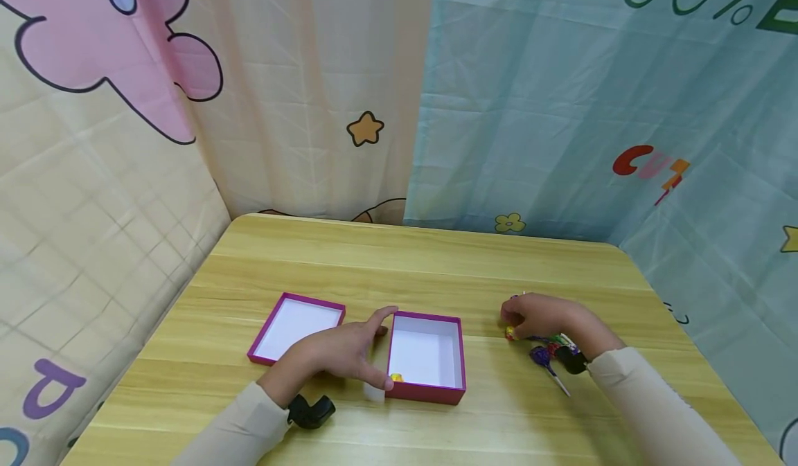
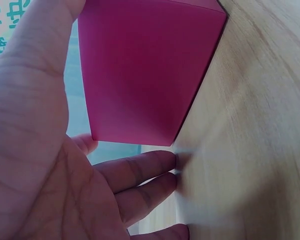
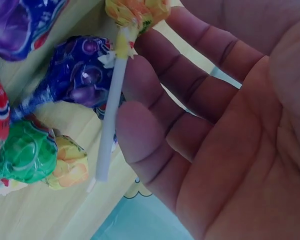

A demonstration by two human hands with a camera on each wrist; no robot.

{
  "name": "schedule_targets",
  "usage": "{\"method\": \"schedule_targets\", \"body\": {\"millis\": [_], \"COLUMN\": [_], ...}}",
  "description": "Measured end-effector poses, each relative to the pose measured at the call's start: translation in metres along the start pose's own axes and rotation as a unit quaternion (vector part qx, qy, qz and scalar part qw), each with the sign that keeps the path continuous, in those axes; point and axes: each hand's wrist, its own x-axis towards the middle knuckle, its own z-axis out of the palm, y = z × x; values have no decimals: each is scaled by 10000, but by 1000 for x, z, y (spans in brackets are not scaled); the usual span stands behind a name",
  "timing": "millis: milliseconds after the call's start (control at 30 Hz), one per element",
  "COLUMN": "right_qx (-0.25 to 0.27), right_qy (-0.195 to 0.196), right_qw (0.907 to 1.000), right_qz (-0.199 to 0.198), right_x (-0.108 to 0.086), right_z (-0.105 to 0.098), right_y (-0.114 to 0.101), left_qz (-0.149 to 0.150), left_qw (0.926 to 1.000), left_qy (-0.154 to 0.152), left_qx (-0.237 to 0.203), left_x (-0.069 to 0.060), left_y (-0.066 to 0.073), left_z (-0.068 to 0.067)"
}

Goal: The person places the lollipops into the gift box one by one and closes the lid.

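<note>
Spread wide, the left hand [image 1: 343,348] spans one side of the magenta box [image 1: 430,392] while the right hand [image 1: 544,315] pinches a yellow-wrapped lollipop [image 3: 137,10] near other lollipops [image 3: 82,75].

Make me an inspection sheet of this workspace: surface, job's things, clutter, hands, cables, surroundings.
Surface: wood-grain table, magenta box near the middle.
Job's things: box open, small yellow item in its near left corner; magenta-rimmed lid left of it; wrapped lollipops at right.
Clutter: small white patch beside the box, unidentifiable.
Left hand: holds the box's left side by thumb and index finger.
Right hand: at a yellow-wrapped lollipop; grip unclear.
Cables: nothing seen.
Surroundings: cream curtain, blue curtain, both printed.
</note>
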Motion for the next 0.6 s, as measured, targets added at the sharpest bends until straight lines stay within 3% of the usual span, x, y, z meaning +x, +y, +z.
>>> {"method": "schedule_targets", "body": {"millis": [367,600], "right_qx": [-315,-220], "right_qy": [-14,-48], "right_qw": [9995,9997], "right_qz": [-28,74], "right_x": [7,8], "right_z": [4,2], "right_y": [0,-2], "left_qz": [-16,40], "left_qw": [10000,10000], "left_qy": [0,-6], "left_qx": [-55,4], "left_x": [0,0], "left_y": [-1,-1], "left_z": [1,0]}}
